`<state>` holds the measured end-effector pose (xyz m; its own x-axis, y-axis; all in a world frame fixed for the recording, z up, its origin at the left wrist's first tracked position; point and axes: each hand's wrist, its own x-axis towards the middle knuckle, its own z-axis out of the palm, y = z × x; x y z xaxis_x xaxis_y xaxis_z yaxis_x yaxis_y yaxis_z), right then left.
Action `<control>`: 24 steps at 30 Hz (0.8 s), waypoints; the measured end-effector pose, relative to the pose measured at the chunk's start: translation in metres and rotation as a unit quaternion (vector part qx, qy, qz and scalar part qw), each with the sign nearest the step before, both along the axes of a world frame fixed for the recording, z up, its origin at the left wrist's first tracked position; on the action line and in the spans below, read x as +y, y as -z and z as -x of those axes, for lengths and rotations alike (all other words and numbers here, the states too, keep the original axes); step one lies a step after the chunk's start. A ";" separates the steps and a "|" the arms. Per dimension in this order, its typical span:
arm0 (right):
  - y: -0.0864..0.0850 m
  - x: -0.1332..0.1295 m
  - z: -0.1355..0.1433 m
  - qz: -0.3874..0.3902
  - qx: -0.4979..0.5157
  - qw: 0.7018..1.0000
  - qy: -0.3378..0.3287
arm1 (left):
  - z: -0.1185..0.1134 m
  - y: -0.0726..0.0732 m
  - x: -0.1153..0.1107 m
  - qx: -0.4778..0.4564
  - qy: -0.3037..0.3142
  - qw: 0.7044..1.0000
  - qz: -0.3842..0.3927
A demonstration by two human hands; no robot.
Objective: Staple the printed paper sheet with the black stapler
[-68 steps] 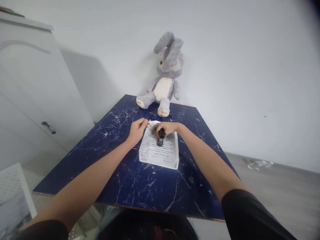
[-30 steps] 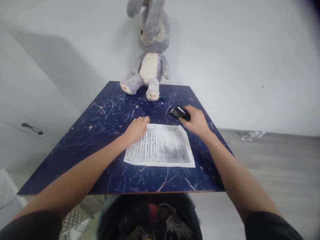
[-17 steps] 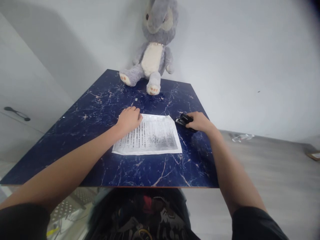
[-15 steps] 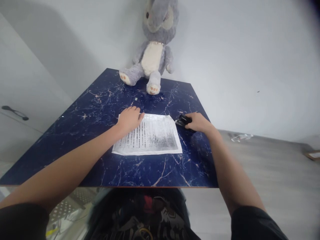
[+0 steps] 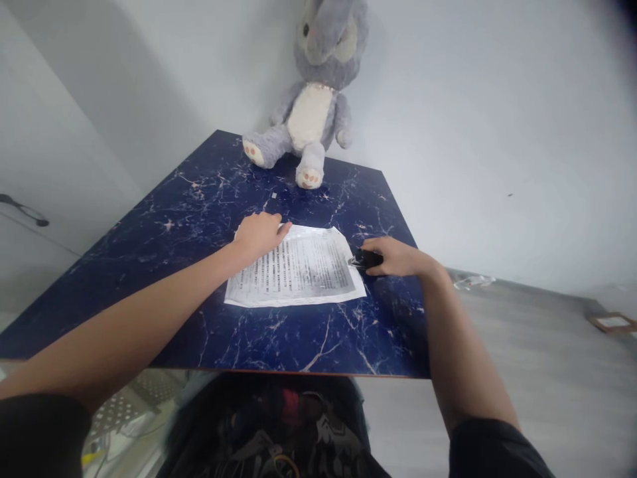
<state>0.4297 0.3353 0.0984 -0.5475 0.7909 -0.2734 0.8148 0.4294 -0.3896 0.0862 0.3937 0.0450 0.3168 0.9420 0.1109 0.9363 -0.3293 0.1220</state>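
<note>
Printed sheets of paper (image 5: 308, 269) lie on the dark blue marbled table (image 5: 298, 338). My left hand (image 5: 259, 232) rests flat over their far left corner, fingers stretched out. At the right edge of the sheets is a black stapler (image 5: 367, 259), with my right hand (image 5: 395, 256) wrapped round it. The stapler's front end meets the paper's right edge about midway along; whether the edge sits between its jaws I cannot tell.
A large grey plush toy (image 5: 311, 119) sits at the back of the table against the wall. A small pale scrap (image 5: 274, 196) lies in front of it. On the floor to the right are clear plastic wrapping (image 5: 475, 282) and a brown framed object (image 5: 614, 322).
My right hand has brought the stapler nearer to me, from the sheets' far right corner to the middle of their right edge. My left hand stays on the paper.
</note>
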 end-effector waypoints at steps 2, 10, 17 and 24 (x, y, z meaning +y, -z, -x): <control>0.000 -0.001 0.004 -0.003 0.005 1.000 -0.009 | 0.001 0.000 0.001 0.001 -0.003 1.000 0.003; -0.009 -0.007 0.004 0.015 0.011 0.999 -0.047 | 0.006 0.003 0.007 0.017 -0.003 1.000 -0.003; -0.013 -0.009 0.007 0.047 0.057 0.996 -0.043 | 0.004 0.001 0.001 -0.028 0.038 0.997 -0.065; 0.007 -0.003 0.022 -0.061 0.179 0.976 0.106 | -0.031 0.015 -0.048 -0.111 0.388 0.914 0.034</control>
<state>0.4073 0.3318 0.0912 -0.4117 0.9113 0.0092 0.7109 0.3275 -0.6225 0.1175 0.3454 0.0303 0.8689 0.4509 0.2042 0.3742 -0.8684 0.3254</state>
